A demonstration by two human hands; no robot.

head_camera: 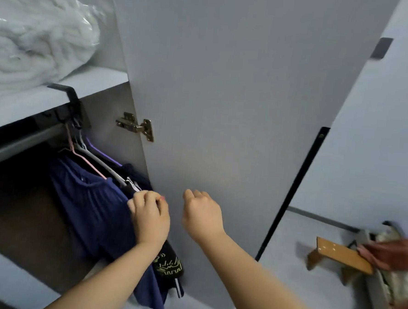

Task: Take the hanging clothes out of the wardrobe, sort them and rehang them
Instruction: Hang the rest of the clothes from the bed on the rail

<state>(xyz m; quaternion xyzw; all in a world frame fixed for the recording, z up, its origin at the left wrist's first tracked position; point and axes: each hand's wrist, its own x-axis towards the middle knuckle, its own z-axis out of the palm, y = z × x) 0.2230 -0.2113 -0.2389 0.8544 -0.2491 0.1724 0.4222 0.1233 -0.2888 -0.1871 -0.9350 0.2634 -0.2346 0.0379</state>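
My left hand [150, 215], low and centre-left in the frame, has its fingers curled onto the shoulder of a navy-blue pleated fabric garment [87, 207], right where the hanger ends poke out. My right hand [202, 216] hovers just beside it in front of the plain grey wardrobe door [226, 84], fingers loosely curled and holding nothing.

The clothes hang at left of centre on a thin pink hanger [83, 157], a pale grey hanger [102, 163] and a purple hanger [102, 153], all hooked on the grey rail [20, 140] under the shelf. Behind the navy one hangs a black garment with a yellow-green line print [167, 264].

I judge I'm at the start: taking clothes out, none sorted yet. Next I'd need to reach up to the hooks, lift them clear of the rail, and steady the bunch so nothing slides off.

The print looks like a drawing; I can read no letters, and no brand or label shows.
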